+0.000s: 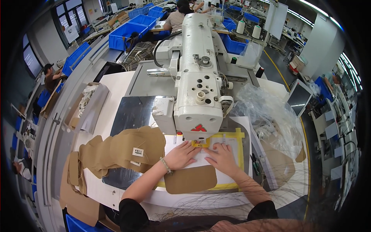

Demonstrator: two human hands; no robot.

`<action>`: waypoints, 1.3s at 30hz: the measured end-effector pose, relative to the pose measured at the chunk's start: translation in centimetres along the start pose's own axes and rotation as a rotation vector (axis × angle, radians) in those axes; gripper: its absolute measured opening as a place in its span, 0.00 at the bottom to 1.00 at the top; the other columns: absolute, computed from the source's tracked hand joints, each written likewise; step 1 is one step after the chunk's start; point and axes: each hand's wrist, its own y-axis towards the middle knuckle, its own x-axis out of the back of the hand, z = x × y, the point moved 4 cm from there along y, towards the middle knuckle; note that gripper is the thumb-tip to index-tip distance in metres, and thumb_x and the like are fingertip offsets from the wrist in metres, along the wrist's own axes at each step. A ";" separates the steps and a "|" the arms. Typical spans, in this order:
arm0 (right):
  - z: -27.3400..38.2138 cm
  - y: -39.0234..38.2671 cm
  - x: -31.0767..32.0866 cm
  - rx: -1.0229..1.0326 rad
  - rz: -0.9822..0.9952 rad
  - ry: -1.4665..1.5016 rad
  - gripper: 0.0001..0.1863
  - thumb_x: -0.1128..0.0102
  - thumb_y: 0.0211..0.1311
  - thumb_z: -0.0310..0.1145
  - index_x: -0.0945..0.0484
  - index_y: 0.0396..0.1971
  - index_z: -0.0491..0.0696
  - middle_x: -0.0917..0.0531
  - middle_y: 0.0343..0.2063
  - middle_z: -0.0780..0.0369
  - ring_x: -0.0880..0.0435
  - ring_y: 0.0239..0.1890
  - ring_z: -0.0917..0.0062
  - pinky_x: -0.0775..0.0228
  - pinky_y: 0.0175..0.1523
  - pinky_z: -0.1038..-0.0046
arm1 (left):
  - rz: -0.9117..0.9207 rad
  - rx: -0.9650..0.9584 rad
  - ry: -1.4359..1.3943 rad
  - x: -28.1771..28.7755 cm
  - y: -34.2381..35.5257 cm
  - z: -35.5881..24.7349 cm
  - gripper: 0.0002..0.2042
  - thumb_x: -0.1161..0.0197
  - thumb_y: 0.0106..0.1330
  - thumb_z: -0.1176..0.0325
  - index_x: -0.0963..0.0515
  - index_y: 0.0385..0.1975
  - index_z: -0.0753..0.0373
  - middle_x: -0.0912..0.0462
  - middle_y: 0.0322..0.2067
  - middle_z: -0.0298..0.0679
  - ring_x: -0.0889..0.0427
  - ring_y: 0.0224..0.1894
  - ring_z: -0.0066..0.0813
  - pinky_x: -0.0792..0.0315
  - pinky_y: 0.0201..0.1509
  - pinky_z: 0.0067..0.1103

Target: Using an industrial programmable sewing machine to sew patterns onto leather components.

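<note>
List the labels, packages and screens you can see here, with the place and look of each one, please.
White label: small rectangle on the brown fabric piece beside the left hand.
Red emblem: on the white sewing machine head, front face.
Screen: tilted dark panel, pale frame, at right.
Clear plastic bag: crumpled, right of the machine.

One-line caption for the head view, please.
Both hands, left hand and right hand, press flat on a white template under the white sewing machine, brown cut pieces stacked alongside.

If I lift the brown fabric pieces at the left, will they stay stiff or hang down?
The brown pieces probably droop: they lie flat, overlapping, with curved, folded edges. They look thin, so likely light. They may slide apart, as they are loosely piled.
</note>
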 end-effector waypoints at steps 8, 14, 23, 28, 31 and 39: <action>0.1 0.0 -0.3 -0.019 0.002 0.053 0.21 0.34 0.51 0.42 0.19 0.47 0.56 0.31 0.31 0.65 0.30 0.36 0.73 0.43 0.41 0.67 | 0.038 0.029 -0.010 -0.4 -0.1 0.5 0.28 0.48 0.67 0.52 0.38 0.63 0.63 0.33 0.59 0.50 0.36 0.63 0.48 0.46 0.70 0.37; 0.1 -0.3 -0.1 -0.009 -0.018 0.041 0.20 0.35 0.51 0.43 0.19 0.46 0.57 0.31 0.30 0.67 0.30 0.34 0.75 0.42 0.40 0.68 | 0.025 0.032 -0.042 -0.1 -0.1 0.1 0.28 0.48 0.67 0.52 0.37 0.62 0.63 0.34 0.61 0.48 0.38 0.66 0.44 0.47 0.71 0.37; 0.1 -0.1 0.0 -0.012 -0.029 0.048 0.19 0.35 0.51 0.42 0.19 0.46 0.58 0.32 0.30 0.67 0.31 0.34 0.75 0.42 0.40 0.68 | 0.049 0.031 -0.045 -0.3 -0.1 0.3 0.28 0.49 0.68 0.52 0.39 0.63 0.63 0.39 0.64 0.49 0.41 0.68 0.43 0.48 0.71 0.37; 0.0 -0.1 0.0 -0.013 -0.018 0.048 0.19 0.35 0.51 0.41 0.19 0.46 0.59 0.32 0.30 0.67 0.31 0.34 0.75 0.42 0.40 0.68 | 0.051 0.033 -0.068 -0.2 -0.1 0.3 0.29 0.49 0.68 0.53 0.40 0.64 0.63 0.40 0.65 0.49 0.41 0.68 0.43 0.48 0.71 0.37; -0.1 -0.1 -0.1 -0.013 -0.023 0.056 0.19 0.35 0.51 0.41 0.19 0.46 0.59 0.32 0.30 0.67 0.31 0.34 0.75 0.42 0.40 0.68 | 0.050 0.031 -0.062 -0.2 -0.1 0.3 0.29 0.49 0.68 0.53 0.40 0.64 0.63 0.40 0.65 0.49 0.41 0.68 0.44 0.47 0.71 0.37; -0.1 -0.1 -0.1 -0.024 -0.007 0.067 0.18 0.36 0.52 0.41 0.19 0.46 0.59 0.32 0.30 0.66 0.31 0.34 0.75 0.42 0.40 0.68 | -0.025 0.004 0.005 0.6 0.1 0.1 0.27 0.49 0.68 0.51 0.35 0.61 0.64 0.31 0.56 0.47 0.37 0.63 0.43 0.43 0.66 0.35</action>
